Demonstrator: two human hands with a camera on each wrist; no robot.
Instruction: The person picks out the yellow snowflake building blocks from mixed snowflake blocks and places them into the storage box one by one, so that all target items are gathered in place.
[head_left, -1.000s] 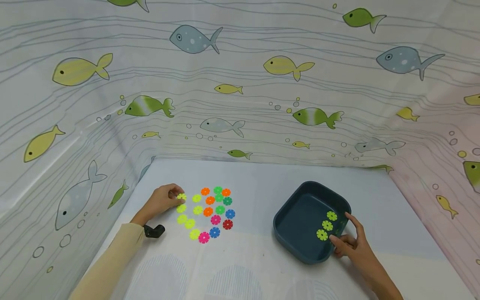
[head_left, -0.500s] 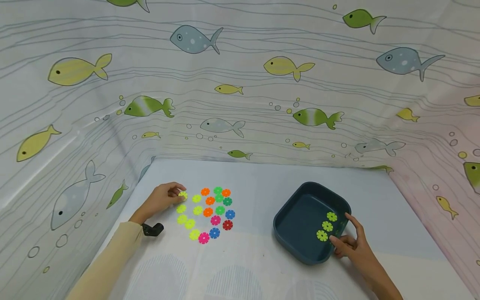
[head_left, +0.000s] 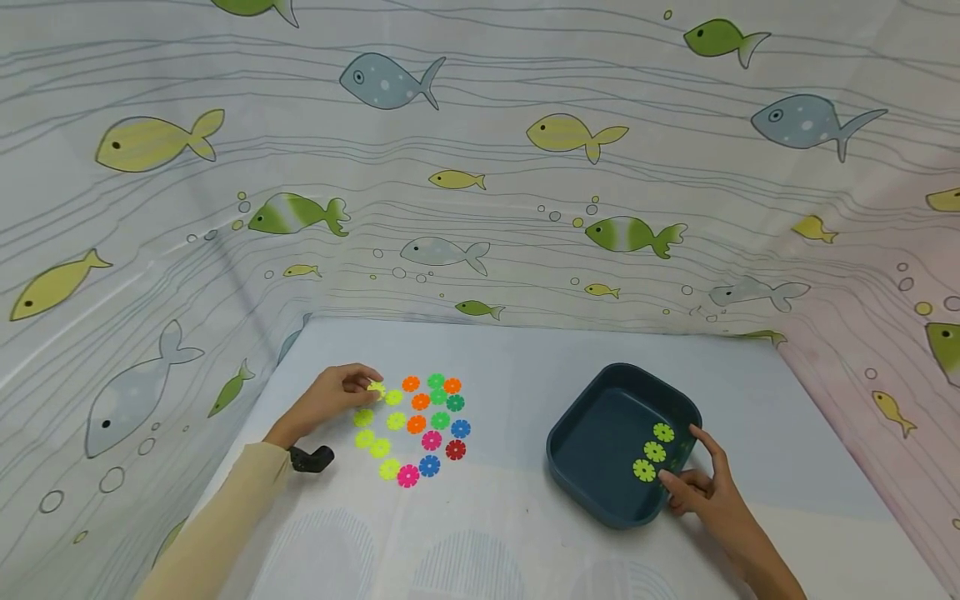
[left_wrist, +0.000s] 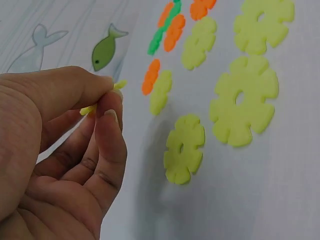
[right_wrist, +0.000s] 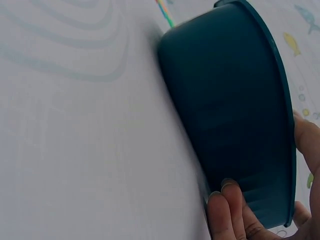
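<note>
Between thumb and fingertips my left hand (head_left: 337, 393) pinches a yellow snowflake disc (left_wrist: 121, 84), seen nearly edge-on in the left wrist view. It is over the left side of a group of flat notched discs; yellow discs (head_left: 380, 448) lie beside and below it, one (left_wrist: 185, 149) close to the fingers in the left wrist view. My right hand (head_left: 712, 496) grips the right side of a dark blue square basin (head_left: 592, 442), thumb at the rim and fingers against the outer wall (right_wrist: 225, 100). Inside the basin, three yellow-green discs (head_left: 655, 452) lie in a row near that hand.
Orange discs (head_left: 416, 424), green discs (head_left: 440, 421), blue discs (head_left: 430, 466), pink discs (head_left: 408, 476) and a dark red disc (head_left: 455, 450) lie on the pale tabletop (head_left: 510, 400). Fish-printed sheeting (head_left: 517, 267) rises at the back and both sides.
My left hand has lifted slightly and moved a little to the right with the pinched yellow disc. The right hand, the basin and the other discs have stayed in place.
</note>
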